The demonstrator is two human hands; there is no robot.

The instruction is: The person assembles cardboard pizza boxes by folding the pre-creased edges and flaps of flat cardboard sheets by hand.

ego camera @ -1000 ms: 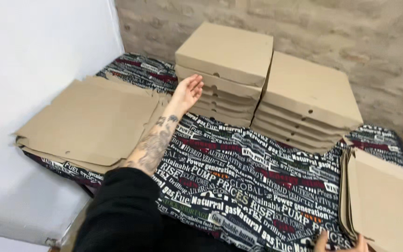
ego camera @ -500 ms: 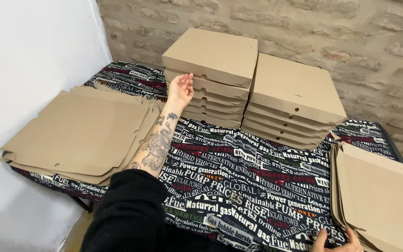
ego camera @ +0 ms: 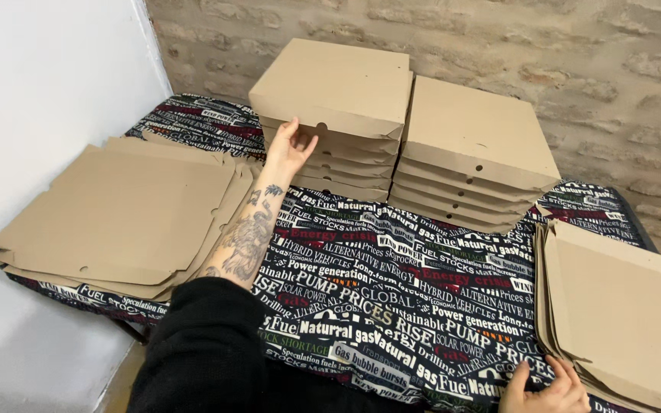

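Observation:
My left hand [ego camera: 288,149] reaches forward with fingers spread and rests against the front of the left stack of folded brown cardboard boxes [ego camera: 338,99] at the back of the table. A second stack of the same boxes [ego camera: 472,145] stands right beside it. My right hand [ego camera: 548,386] sits at the bottom edge, fingers on the near corner of a pile of flat unfolded cardboard sheets [ego camera: 621,313] on the right. My left forearm is tattooed and comes out of a black sleeve.
Another pile of flat cardboard sheets [ego camera: 124,214] lies at the table's left end. A cloth printed with words [ego camera: 376,291] covers the table. A white wall [ego camera: 40,99] stands on the left, a brick wall [ego camera: 575,53] behind.
My left hand has stayed against the left stack of boxes while the view shifted. My right hand has come a little further into view at the corner of the right pile.

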